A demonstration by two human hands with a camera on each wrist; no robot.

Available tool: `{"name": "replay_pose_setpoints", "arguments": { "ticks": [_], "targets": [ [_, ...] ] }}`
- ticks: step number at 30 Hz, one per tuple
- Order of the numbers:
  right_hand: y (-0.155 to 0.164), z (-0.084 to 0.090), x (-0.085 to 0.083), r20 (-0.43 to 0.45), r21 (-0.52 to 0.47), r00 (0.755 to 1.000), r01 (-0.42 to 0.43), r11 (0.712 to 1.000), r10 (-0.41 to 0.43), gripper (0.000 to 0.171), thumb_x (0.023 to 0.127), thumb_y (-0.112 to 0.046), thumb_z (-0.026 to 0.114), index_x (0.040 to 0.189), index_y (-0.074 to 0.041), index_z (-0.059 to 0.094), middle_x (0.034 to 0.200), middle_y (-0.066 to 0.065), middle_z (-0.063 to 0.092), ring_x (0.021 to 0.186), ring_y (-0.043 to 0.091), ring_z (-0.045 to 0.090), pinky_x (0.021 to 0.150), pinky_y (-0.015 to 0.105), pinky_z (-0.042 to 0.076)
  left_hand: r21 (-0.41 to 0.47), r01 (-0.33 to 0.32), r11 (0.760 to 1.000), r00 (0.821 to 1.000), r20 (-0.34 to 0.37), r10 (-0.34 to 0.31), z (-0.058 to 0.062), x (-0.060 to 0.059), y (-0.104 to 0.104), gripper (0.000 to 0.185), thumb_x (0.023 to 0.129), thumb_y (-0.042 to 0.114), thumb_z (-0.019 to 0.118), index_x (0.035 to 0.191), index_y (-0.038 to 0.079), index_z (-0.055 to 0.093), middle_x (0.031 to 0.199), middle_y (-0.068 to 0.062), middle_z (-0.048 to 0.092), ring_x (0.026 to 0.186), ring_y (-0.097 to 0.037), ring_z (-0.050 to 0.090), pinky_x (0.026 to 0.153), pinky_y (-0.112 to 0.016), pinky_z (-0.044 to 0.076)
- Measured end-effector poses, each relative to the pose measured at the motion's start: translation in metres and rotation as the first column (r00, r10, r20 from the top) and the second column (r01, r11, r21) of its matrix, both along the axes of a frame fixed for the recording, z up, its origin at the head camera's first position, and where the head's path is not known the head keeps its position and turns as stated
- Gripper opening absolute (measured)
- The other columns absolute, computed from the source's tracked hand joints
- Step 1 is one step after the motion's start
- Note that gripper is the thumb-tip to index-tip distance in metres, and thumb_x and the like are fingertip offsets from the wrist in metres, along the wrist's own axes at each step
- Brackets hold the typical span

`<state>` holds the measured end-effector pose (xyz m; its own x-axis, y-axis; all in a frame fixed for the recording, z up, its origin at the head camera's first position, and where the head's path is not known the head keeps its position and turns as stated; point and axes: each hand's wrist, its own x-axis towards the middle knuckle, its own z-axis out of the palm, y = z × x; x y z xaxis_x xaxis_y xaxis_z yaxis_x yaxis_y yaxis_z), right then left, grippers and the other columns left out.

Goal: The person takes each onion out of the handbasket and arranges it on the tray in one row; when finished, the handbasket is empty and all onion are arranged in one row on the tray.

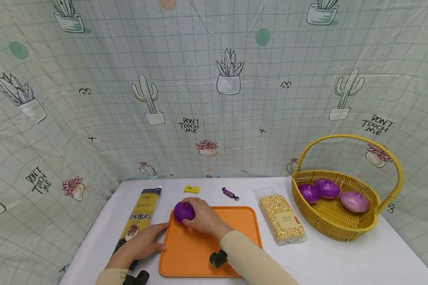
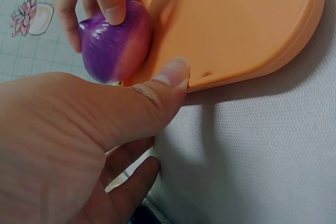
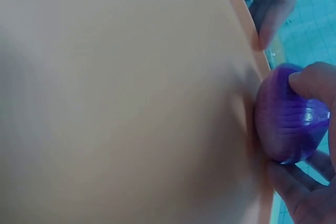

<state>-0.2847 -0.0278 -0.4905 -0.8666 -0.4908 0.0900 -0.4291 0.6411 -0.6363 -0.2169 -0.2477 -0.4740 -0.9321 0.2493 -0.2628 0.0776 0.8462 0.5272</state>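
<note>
One purple onion (image 1: 183, 211) sits in the right hand (image 1: 203, 217) — fingers curled round it, at the orange tray (image 1: 235, 221)'s far-left corner. Left hand (image 1: 146, 242) rests flat beside — thumb touching the tray's edge.

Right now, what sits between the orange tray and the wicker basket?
In the head view, a clear bag of corn kernels lies on the white table between the orange tray and the wicker basket, apart from both.
</note>
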Motion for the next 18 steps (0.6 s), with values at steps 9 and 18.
{"name": "replay_pose_setpoints", "arguments": {
  "ticks": [9,18],
  "targets": [
    [-0.0014,-0.0044,-0.0015,0.013,-0.005,1.000,0.023,1.000,-0.023,0.057,0.090,-0.032,0.080,0.140,-0.021,0.055,0.137,0.005,0.059,0.123,0.026,0.056,0.102,0.043,0.055,0.001,-0.003,1.000,1.000,-0.001,0.003,-0.0009,-0.0007,0.0006,0.069,0.085,0.019,0.083,0.145,0.003,0.054,0.146,-0.017,0.055,0.139,-0.041,0.044,0.115,-0.062,0.034],
    [-0.0043,-0.0055,-0.0013,-0.003,0.000,0.999,0.041,0.999,-0.041,0.059,0.089,-0.038,0.081,0.139,-0.019,0.056,0.136,0.005,0.061,0.123,0.025,0.058,0.104,0.045,0.054,-0.007,-0.007,1.000,1.000,0.004,0.007,-0.0009,-0.0007,0.0007,0.068,0.085,0.019,0.083,0.145,0.002,0.054,0.145,-0.018,0.055,0.139,-0.042,0.044,0.115,-0.063,0.034]
  ]
}}
